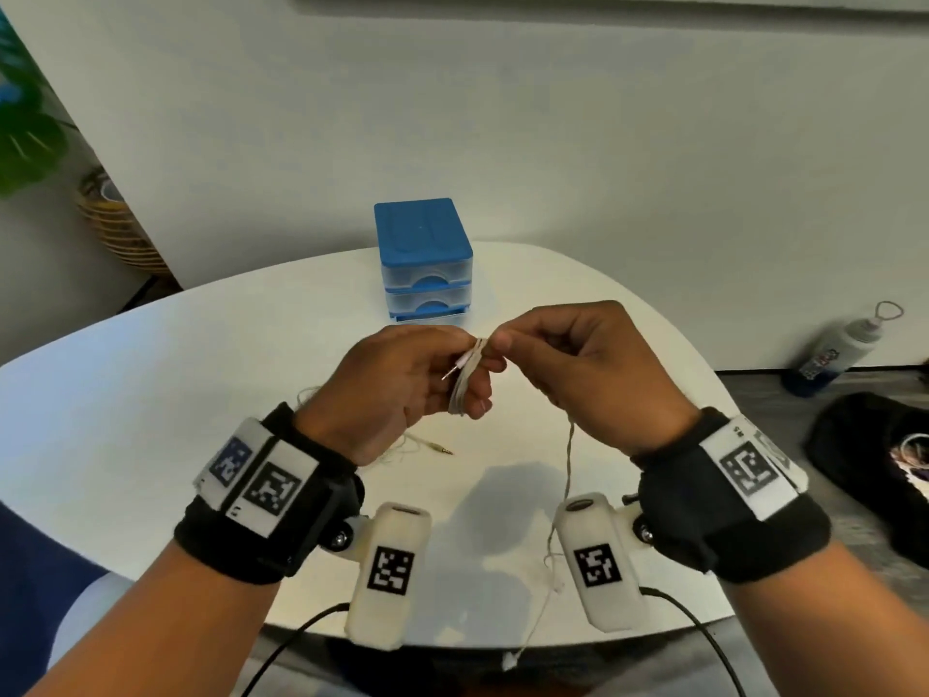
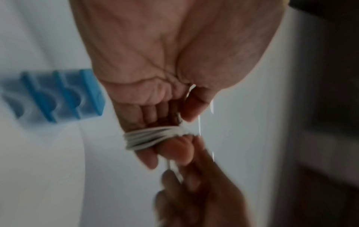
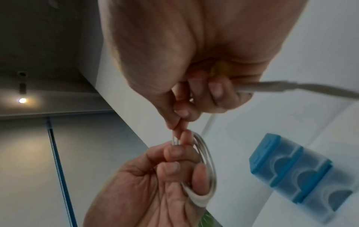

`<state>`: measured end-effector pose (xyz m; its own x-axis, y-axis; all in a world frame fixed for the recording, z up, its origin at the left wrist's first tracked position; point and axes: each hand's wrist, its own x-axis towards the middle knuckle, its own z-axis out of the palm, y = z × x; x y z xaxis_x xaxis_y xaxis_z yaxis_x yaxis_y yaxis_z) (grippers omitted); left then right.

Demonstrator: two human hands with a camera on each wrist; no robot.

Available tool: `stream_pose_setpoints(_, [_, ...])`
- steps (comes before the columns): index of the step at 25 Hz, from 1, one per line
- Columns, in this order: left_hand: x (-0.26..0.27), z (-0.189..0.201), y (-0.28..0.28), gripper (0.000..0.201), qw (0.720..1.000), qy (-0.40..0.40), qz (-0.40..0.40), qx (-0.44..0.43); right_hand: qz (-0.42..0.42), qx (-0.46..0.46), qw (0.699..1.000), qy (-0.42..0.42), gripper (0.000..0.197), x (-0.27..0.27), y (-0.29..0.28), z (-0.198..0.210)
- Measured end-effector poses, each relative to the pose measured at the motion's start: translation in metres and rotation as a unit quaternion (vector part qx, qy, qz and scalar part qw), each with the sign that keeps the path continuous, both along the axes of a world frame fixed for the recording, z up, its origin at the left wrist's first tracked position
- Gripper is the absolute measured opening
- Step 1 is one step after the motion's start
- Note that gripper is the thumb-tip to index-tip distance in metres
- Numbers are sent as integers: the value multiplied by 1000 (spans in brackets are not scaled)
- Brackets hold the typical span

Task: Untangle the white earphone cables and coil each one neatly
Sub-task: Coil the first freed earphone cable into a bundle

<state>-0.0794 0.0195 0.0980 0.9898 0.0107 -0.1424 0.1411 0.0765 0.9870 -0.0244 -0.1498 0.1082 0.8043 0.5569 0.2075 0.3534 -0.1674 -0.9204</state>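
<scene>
Step in hand: coiling the first earphone cable, mid-wrap.

Left hand (image 1: 402, 379) is raised over the middle of the white table (image 1: 151, 394), fingers curled, with the coil (image 1: 465, 382) wound in several turns round them; the thumb clamps the jack end against the loops. Right hand (image 1: 593, 364) touches it from the right, thumb and forefinger pinched on the free run of the same cable, which drops past the right wrist and hangs off the near edge.

Second cable (image 1: 402, 452) lies loose on the table under the left wrist, gold plug pointing right, not yet coiled.

Blue drawer unit (image 1: 425, 261) sits at the far edge.

Next, probably: feed the slack round the left fingers under light tension, then tuck the tail. Risk: loops slipping off the fingertips.
</scene>
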Motion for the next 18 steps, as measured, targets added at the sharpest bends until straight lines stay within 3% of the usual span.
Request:
stream_pose_setpoints(1, [-1, 3, 3, 33, 1000, 14, -5, 5, -7, 1, 1000, 6, 16, -1, 2, -3])
stream_pose_setpoints(4, [-4, 10, 16, 30, 983, 35, -61, 169, -23, -24, 999, -14, 10, -2, 9, -13])
stream_pose_setpoints(5, [-6, 11, 18, 30, 982, 38, -72, 172, -29, -20, 999, -11, 9, -2, 11, -16])
stream_pose_setpoints(6, [-7, 12, 20, 29, 987, 37, -72, 136, -31, -5, 999, 3, 7, 1, 11, -18])
stream_pose_setpoints(8, [-7, 14, 21, 26, 999, 22, -34, -28, -27, 34, 997, 60, 7, 7, 9, -23])
stream_pose_setpoints(10, [-5, 18, 23, 25, 975, 1, 17, -223, -13, 54, 990, 132, 13, 8, 8, -30])
stream_pose_setpoints(12, [0, 23, 27, 27, 942, -21, 68, -329, 13, 22, 985, 170, 18, 3, 7, -39])
stream_pose_setpoints(15, [7, 17, 36, 26, 917, -60, 153, -362, 60, -41, 982, 173, 23, -11, 14, -47])
stream_pose_setpoints(18, [10, 6, 36, 28, 919, -85, 209, -322, 91, -89, 984, 122, 25, -26, 21, -44])
